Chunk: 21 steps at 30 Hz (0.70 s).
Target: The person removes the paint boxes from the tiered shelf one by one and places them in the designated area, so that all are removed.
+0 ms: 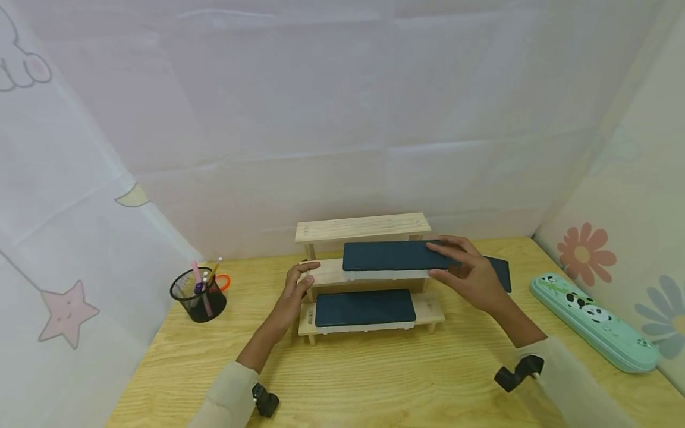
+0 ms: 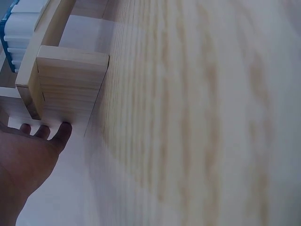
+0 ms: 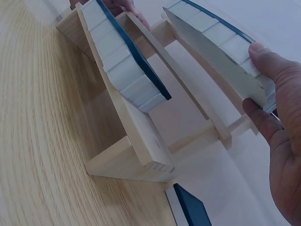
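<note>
A three-tier wooden stepped shelf point(image 1: 364, 226) stands on the table near the back wall. At the left end of its middle tier, my left hand point(image 1: 293, 288) grips the wood; in the left wrist view its fingertips point(image 2: 63, 132) are beside the support panel. My right hand point(image 1: 471, 276) holds a long white box with a dark blue lid point(image 1: 393, 255) by its right end, above the middle tier. Thumb and fingers pinch that end in the right wrist view, where the box point(image 3: 221, 42) is tilted. A matching box point(image 1: 365, 308) lies on the lowest tier.
Right of the shelf, another dark-blue-lidded box point(image 1: 500, 273) lies partly behind my right hand. A green panda pencil case point(image 1: 594, 321) is at the far right. A black mesh pen cup point(image 1: 200, 297) with pens and orange-handled scissors point(image 1: 223, 282) stands at left.
</note>
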Available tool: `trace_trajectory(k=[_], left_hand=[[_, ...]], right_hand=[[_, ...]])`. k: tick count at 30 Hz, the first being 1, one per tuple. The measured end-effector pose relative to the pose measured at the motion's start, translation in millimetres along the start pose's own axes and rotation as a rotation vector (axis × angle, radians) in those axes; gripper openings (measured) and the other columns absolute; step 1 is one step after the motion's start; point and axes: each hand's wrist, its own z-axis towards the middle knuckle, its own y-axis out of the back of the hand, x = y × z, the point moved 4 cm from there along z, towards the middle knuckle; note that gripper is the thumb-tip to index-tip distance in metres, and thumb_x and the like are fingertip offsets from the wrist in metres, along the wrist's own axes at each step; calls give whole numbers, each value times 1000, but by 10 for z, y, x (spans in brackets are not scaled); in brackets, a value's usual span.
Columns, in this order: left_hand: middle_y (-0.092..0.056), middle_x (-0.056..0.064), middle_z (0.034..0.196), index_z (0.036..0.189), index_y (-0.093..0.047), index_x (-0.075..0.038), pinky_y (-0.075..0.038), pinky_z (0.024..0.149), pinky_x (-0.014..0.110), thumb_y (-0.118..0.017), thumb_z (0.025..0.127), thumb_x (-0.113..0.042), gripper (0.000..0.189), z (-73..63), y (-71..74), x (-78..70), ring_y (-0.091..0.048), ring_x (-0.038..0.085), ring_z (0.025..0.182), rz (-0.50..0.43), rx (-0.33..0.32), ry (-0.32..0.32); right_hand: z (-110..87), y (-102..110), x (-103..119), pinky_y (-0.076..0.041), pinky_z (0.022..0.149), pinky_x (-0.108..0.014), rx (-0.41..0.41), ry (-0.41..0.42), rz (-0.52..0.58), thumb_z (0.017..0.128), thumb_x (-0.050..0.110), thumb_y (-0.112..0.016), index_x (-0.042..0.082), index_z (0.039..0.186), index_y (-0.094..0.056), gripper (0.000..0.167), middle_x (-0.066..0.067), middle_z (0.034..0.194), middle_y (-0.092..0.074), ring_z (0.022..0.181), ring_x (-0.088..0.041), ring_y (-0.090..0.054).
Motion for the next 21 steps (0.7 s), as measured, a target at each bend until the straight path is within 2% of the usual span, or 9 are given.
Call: trace_trajectory(k=[5,14,21], left_hand=[[-12,-7,158,145,-41,-35,-18,113,66,-34,111,-43,36,-8,2,0,-15,28,148,-11,7,-6],[-10,-7,159,146,-41,-34,-18,113,65,-33,111,-41,36,0,-4,24,-13,28,148,-20,15,-7],[-6,-3,161,148,-38,-29,-15,113,67,-32,112,-37,38,-16,-3,-20,-11,31,149,-19,29,-24]], right_hand=[[-31,86,23,-53,77,-21,-22,-41,-42,88,-2,-75,13,139,-62,55,-11,148,-40,127,-18,-47],[-93,199,111,-52,81,-19,-41,-51,-48,87,-10,-72,3,139,-60,55,-17,149,-38,130,-16,-44],[-119,243,283,-53,81,-19,-56,-41,-78,86,-15,-71,-3,136,-60,53,-24,146,-39,128,-16,-45]])
